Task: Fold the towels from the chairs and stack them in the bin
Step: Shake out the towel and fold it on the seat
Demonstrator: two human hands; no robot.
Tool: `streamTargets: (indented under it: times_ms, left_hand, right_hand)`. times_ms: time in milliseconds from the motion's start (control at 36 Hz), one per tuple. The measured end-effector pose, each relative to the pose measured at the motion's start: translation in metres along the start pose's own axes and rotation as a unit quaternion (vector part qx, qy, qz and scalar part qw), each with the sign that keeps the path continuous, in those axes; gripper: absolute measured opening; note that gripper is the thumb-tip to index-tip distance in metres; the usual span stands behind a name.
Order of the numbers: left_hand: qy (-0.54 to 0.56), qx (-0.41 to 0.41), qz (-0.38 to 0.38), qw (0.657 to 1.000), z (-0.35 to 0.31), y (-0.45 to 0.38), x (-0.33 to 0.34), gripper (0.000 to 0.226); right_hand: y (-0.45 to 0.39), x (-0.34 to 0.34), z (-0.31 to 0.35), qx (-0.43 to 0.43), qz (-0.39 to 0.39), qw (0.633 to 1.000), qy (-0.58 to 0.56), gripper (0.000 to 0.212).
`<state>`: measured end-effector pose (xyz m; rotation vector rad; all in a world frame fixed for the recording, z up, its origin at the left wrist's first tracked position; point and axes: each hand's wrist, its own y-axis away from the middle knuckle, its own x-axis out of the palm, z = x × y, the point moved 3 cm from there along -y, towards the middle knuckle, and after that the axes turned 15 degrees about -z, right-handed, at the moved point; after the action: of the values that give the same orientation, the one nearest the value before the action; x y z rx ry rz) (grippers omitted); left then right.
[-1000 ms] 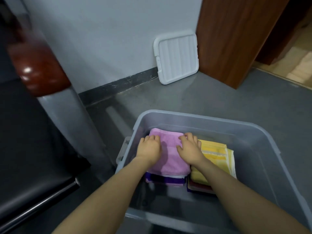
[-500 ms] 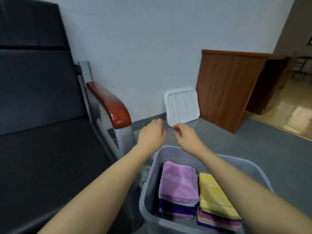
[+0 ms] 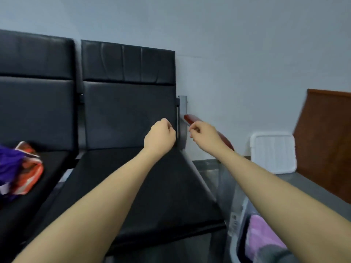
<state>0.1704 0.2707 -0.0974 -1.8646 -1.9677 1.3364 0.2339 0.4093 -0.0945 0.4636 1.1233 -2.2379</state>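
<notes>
Far left: a heap of unfolded towels (image 3: 18, 168), purple with orange-and-white striping, lies on the seat of the left chair (image 3: 36, 103), toward that seat's front right part; the heap runs off the left picture edge, so its full extent cannot be told. A narrow gap separates this seat from the right chair (image 3: 129, 103), whose black seat pad shows bare surface from backrest to front edge. Left hand (image 3: 160, 138) held in the air in front of the right chair's backrest, near its right edge, fingers curled in, gripping nothing. Right hand (image 3: 204, 135) just beside it, apart from it, fingers loosely curled, nothing held; it sits in front of the red armrest (image 3: 191, 118) at the chair's right side. Beyond the armrest, open grey floor (image 3: 303, 186) up to the wall. A white bin lid (image 3: 273, 153) leans upright against the wall, next to a brown wooden panel (image 3: 326, 141). Lower right corner: the grey bin (image 3: 238, 234) on the floor, close beside the right chair's front corner, a folded pink towel (image 3: 260, 236) inside, partly hidden by the right forearm.
</notes>
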Motion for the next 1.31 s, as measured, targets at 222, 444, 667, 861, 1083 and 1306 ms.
streamTargets:
  times_ms: [222, 444, 667, 861, 1083, 1306]
  left_hand:
    - [-0.114, -0.103, -0.069, 0.986, 0.116, -0.013, -0.089, 0.02]
    - [-0.238, -0.202, -0.122, 0.942, 0.234, 0.001, -0.184, 0.018]
    - [-0.311, -0.274, -0.104, 0.904, 0.328, 0.025, -0.235, 0.019]
    - [-0.397, -0.283, -0.026, 0.873, 0.39, 0.026, -0.245, 0.035]
    - [-0.45, -0.225, -0.023, 0.864, 0.414, 0.035, -0.242, 0.023]
    - [-0.337, -0.223, -0.232, 0.885, 0.391, 0.022, -0.266, 0.025]
  right_hand:
    - [-0.001, 0.139, 0.092, -0.073, 0.135, 0.986, -0.067, 0.019]
    - [0.039, 0.265, 0.185, -0.132, 0.244, 0.95, -0.144, 0.02]
    - [0.084, 0.359, 0.249, -0.194, 0.311, 0.911, -0.188, 0.023]
    - [0.11, 0.423, 0.268, -0.23, 0.383, 0.882, -0.152, 0.039]
    - [0.12, 0.463, 0.262, -0.251, 0.329, 0.903, -0.114, 0.026]
    - [0.095, 0.423, 0.271, -0.072, 0.224, 0.898, -0.372, 0.021]
